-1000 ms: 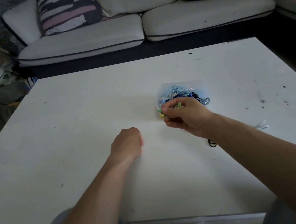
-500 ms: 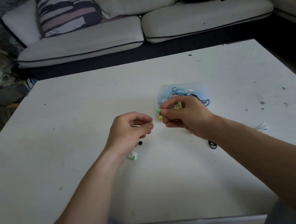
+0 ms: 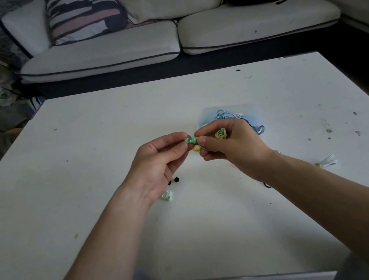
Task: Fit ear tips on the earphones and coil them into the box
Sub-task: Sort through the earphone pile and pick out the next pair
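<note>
Two grips meet over the middle of the surface. Left grip pinches a small green piece between thumb and forefinger; ear tip or bud end, cannot tell. Right grip curls round the earphones, a yellow-green coil bunched against the palm, with a yellow bud poking out at the fingertips just under the green piece. The two grips almost touch there.

Clear box sits just behind the right grip, toward the far right of the surface, holding a tangle of blue cables. Two black ear tips lie beside the left wrist, and a pale green ear tip lies just nearer than them. White bundle near the right edge. White sofa beyond the far edge.
</note>
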The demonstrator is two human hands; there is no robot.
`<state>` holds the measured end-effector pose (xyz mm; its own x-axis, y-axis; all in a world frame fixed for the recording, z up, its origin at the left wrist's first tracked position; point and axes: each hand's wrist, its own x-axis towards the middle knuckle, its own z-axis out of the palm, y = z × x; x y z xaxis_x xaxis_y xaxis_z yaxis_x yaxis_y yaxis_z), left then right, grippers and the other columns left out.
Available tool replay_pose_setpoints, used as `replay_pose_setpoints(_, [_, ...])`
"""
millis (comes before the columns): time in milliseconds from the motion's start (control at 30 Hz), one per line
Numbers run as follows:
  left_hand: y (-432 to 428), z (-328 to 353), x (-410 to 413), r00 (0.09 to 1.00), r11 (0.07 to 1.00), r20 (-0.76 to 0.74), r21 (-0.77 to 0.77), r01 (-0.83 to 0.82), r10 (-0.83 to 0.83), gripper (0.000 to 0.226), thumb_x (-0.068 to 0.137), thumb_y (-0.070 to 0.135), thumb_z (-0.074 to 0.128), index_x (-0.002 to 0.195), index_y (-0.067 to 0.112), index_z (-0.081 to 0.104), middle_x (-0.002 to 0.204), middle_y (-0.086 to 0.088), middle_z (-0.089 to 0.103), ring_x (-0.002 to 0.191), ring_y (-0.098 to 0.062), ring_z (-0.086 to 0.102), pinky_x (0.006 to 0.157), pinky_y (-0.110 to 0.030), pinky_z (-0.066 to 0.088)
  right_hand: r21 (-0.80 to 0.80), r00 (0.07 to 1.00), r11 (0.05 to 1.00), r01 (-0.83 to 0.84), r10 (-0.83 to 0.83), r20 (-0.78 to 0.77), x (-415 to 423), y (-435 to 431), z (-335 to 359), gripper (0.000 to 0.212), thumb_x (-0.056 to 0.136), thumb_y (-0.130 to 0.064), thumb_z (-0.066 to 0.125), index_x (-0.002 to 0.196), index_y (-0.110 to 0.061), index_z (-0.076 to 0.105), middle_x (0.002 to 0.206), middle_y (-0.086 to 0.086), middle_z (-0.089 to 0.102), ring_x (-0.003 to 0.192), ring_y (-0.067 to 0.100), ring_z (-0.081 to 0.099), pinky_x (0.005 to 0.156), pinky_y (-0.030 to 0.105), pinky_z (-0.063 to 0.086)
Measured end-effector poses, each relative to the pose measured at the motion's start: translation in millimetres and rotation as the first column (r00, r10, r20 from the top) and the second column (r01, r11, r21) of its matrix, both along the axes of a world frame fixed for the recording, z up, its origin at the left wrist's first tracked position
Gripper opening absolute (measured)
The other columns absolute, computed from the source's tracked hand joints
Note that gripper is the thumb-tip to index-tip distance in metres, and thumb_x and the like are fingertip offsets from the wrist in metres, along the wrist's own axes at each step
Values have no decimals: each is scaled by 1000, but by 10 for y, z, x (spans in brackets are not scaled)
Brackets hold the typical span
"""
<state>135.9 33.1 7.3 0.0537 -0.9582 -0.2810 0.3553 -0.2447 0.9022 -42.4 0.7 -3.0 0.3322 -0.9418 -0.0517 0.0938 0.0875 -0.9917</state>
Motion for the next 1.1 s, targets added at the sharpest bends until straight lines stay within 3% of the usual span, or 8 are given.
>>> replay_pose_setpoints(367, [5, -10, 4, 998, 1000, 50, 13, 24, -25, 20, 89, -11, 57, 97, 2, 71, 88, -11, 75, 83, -16, 74, 72, -18, 57, -24, 998, 1000, 8, -9, -68, -32, -25, -21, 10, 90, -2, 70, 99, 3, 71, 76, 14, 71, 69, 22, 68, 75, 35, 61])
replay_pose_setpoints(700, [19, 10, 5, 994, 996, 68, 15, 87, -88, 18, 87, -8, 61, 94, 6, 69, 85, -9, 75, 78, -16, 74, 68, -19, 57, -11, 992, 997, -76, 74, -101, -87, -42, 12, 7, 89, -1, 70, 95, 2, 73, 83, 19, 71, 68, 19, 68, 69, 29, 59])
replay_pose_setpoints(1100, [31, 8, -15, 991, 993, 65, 25, 113, -115, 18, 85, -10, 60, 93, 4, 69, 81, -10, 75, 74, -17, 74, 67, -20, 58, -42, 979, 984, -171, 165, -115, -148, -41, 49, 6, 90, 0, 68, 92, 0, 73, 75, 11, 71, 68, 17, 67, 69, 28, 58])
